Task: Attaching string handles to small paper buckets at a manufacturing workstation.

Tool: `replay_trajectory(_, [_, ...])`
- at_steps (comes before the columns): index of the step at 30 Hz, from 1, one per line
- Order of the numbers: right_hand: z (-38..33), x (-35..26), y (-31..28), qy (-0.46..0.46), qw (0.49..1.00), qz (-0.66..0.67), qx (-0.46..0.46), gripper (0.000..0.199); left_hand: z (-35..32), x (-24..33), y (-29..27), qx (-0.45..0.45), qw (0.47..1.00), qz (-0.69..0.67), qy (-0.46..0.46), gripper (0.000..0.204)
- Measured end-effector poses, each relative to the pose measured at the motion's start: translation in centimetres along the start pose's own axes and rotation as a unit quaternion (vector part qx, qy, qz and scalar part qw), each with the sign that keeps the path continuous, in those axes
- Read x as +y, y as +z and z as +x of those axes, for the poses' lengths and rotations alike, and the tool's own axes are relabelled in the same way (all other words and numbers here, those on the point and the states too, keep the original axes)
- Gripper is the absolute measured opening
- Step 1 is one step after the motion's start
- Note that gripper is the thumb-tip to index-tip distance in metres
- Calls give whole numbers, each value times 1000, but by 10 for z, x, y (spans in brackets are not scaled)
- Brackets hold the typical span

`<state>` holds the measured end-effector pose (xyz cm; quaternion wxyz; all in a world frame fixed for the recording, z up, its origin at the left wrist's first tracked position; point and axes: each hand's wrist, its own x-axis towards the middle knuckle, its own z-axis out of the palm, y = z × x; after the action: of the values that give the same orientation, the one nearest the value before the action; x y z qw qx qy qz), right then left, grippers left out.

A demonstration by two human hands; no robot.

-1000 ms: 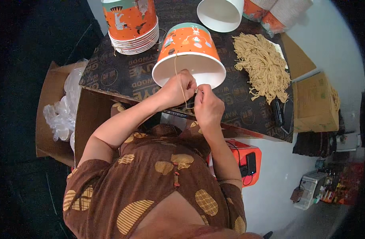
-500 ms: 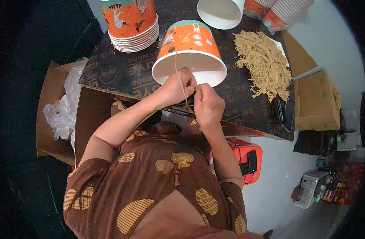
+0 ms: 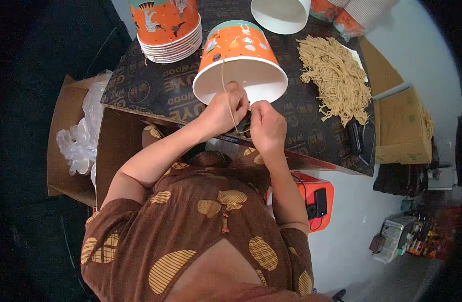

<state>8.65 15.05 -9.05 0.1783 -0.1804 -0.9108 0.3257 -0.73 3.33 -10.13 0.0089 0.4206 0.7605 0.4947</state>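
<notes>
An orange paper bucket with a white inside lies on its side, its mouth toward me. A tan cord comes from near the upper rim and hangs down across the opening. My left hand is closed in front of the mouth, fingers pinching the cord, which also runs past its wrist. My right hand pinches the cord just to the right, fingertips almost touching the left ones. The cord's end between the fingertips is too small to make out.
A stack of orange buckets stands at the left; a white-lined bucket lies behind. A heap of tan cords and a black-handled tool are at right. Cardboard boxes flank the dark table.
Both hands stay in front of the bucket's mouth. My right hand's fingers have shifted slightly beside the left fingertips, and the cord's lower loop has changed shape a little.
</notes>
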Motion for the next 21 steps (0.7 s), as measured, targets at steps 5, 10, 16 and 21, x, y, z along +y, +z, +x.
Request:
replay_trajectory(5, [1,-1,0,17,1000,5,-3,17,-4,-1,-2,1,999,-9,33,10])
replay_trajectory(10, [1,-1,1,22,1000,18,1,18,0,9,-6,-57,997,-35,-49,10])
replay_trajectory(16, [1,2,2,18,1000,18,2,17,1,3,3,3,1000,10,11,7])
replay_trajectory(21, [-5,0,-4,-37,999,-33,14,11,3,4,4,7,1000,14,-13,6])
